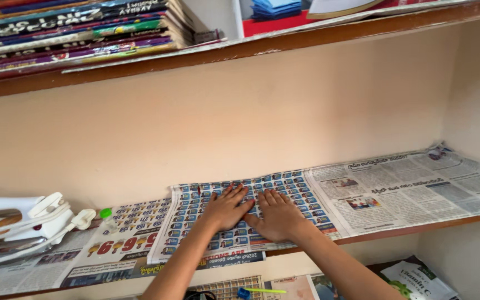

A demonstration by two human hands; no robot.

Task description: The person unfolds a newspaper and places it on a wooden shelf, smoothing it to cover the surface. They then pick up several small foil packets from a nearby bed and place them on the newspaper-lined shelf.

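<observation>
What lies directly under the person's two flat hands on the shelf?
Both the left hand and right hand press on a blue-patterned newspaper sheet lining the wooden shelf. The print beneath the palms is hidden.

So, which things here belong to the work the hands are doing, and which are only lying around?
In the work:
- left hand and right hand, both flat on the newspaper sheet
- shelf under it

Only lying around:
- white clothes iron
- small green-capped bottle
- stack of books above
- blue folded cloth
- packet below
</observation>
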